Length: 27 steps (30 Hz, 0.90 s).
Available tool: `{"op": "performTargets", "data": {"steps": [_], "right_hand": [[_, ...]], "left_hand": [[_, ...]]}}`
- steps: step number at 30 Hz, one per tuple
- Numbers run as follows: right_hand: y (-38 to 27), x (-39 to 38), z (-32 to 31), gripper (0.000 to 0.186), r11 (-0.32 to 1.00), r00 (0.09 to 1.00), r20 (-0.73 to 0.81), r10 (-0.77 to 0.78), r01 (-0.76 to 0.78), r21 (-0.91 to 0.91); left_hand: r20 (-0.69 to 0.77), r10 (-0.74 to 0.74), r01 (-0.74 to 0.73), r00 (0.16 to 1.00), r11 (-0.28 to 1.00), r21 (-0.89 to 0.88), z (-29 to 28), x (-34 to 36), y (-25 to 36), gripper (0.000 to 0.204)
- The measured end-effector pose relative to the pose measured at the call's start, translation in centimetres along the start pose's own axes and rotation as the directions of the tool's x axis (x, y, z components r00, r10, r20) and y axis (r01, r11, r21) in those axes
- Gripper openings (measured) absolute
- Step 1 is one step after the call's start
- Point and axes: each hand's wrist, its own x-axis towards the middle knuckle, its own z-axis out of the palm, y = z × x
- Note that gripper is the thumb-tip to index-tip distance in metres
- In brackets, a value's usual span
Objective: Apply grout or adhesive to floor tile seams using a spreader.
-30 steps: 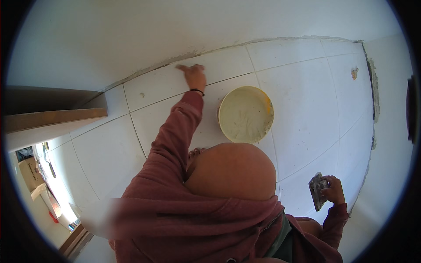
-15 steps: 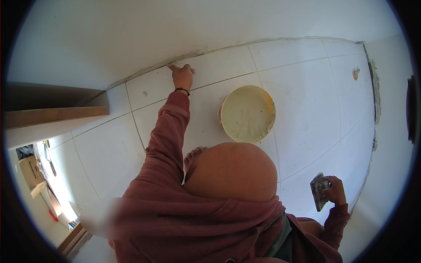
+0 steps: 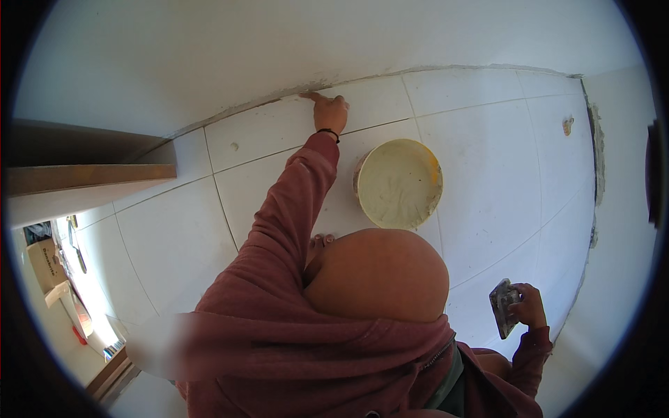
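My left hand (image 3: 330, 115) reaches out to the foot of the wall. Its index finger points left along the wall-floor joint (image 3: 289, 92), the other fingers are partly curled, and nothing shows in it. Low on the right, my right hand (image 3: 529, 306) is closed round a small plastering trowel (image 3: 503, 308), whose plate is grey and crusted and held tilted on edge above the floor. Between my hands, just beyond my bent knee, a round bucket (image 3: 357, 182) stands on the tiles. Pale, creamy paste (image 3: 398, 184) fills it, and its inner rim is yellowish.
White tiles (image 3: 488, 160) cover the floor. A brown wooden ledge (image 3: 90, 174) juts in from the left. A rough gap (image 3: 594, 160) runs along the right wall, with a brownish patch (image 3: 568, 126) on the tile nearby. A cardboard box (image 3: 47, 265) stands at the far left.
My left hand has slid right along the wall-floor joint, its index finger still at the seam. My right hand keeps the trowel in nearly the same place.
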Motion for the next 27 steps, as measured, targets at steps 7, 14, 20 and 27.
{"op": "performTargets", "data": {"steps": [7, 14, 20, 27], "right_hand": [[-0.1, 0.1, 0.0, 0.053, 1.000, 1.000, -0.008, -0.005, 0.005, -0.003], [0.0, 0.5, 0.2, 0.053, 0.999, 0.999, -0.006, -0.041, 0.041, 0.018], [-0.2, 0.5, -0.1, 0.051, 1.000, 1.000, 0.008, -0.005, 0.004, 0.028], [0.4, 0.4, 0.2, 0.052, 0.999, 1.000, -0.001, -0.022, 0.023, 0.025]], "left_hand": [[0.199, -0.144, 0.147, 0.969, 0.989, -0.003, 3.2, 1.6, 1.8, 0.071], [0.208, -0.118, 0.102, 0.971, 0.991, 0.084, 4.3, 1.9, 4.6, 0.023], [0.178, -0.057, 0.062, 0.982, 0.998, -0.023, 2.6, -2.9, 6.0, 0.057], [-0.040, -0.309, 0.257, 0.950, 0.849, -0.462, -5.6, -3.6, 1.4, 0.084]]}}
